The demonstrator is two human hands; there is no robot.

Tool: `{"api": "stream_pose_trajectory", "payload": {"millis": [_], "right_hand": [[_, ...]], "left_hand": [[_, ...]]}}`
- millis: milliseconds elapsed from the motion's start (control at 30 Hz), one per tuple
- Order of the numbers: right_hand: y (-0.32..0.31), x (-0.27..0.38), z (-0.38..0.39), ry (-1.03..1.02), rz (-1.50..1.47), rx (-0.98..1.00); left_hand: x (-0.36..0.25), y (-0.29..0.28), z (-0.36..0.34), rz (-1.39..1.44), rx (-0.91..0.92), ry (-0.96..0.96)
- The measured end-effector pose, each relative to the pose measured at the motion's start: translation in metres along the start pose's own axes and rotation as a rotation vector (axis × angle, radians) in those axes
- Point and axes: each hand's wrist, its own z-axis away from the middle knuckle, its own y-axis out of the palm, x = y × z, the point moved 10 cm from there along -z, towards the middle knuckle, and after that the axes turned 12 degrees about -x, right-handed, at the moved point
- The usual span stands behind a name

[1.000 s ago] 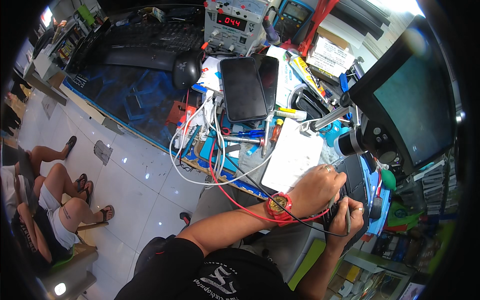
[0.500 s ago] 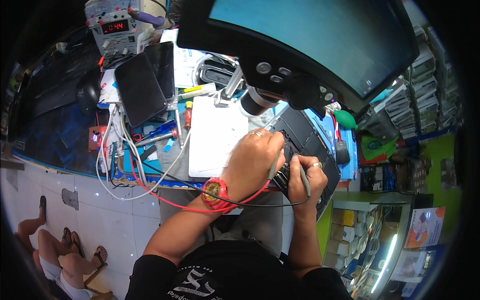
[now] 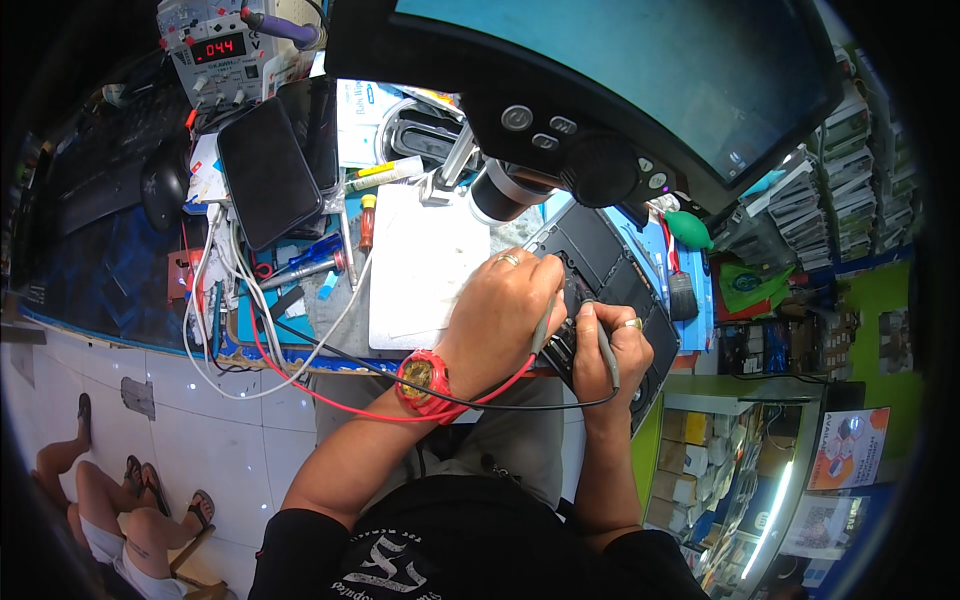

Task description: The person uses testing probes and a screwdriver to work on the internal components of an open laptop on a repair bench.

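A: Grip first. Your left hand point(image 3: 508, 305)?
B: Narrow pinch on a grey probe point(image 3: 543, 326) with the red lead point(image 3: 365, 411). Your right hand point(image 3: 616, 352) pinches the other probe point(image 3: 607, 352), on the black lead point(image 3: 545, 406).
A: Tips touching anything?
B: Can't tell; your fingers hide them. Both point into the open black device point(image 3: 640, 318), lying under and just beyond your hands, right of the white sheet point(image 3: 405, 265).
A: How to do it well?
B: I'd brace both hands on the casing, press lightly, and hold the tips apart so they don't bridge.
A: Leads?
B: They run by your red watch point(image 3: 424, 380); a wrist move could tug a probe. Give them slack.
A: Further out?
B: The microscope lens point(image 3: 500, 195) is near your left knuckles. Mind it when lifting.
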Motion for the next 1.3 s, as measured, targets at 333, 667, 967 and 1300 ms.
{"api": "stream_pose_trajectory", "payload": {"millis": [333, 667, 967, 1300], "right_hand": [[0.000, 0.004, -0.003, -0.021, 0.013, -0.001], [0.001, -0.006, 0.002, 0.040, 0.025, 0.014], [0.002, -0.008, 0.001, 0.063, 0.022, 0.021], [0.002, -0.010, 0.002, 0.086, 0.006, 0.017]], "left_hand": [[-0.001, -0.004, -0.003, 0.021, -0.007, -0.009], [-0.001, -0.005, 0.003, 0.024, -0.038, 0.012], [0.000, -0.003, 0.004, 0.018, -0.036, 0.015], [0.000, -0.003, 0.004, 0.011, -0.043, 0.023]]}}
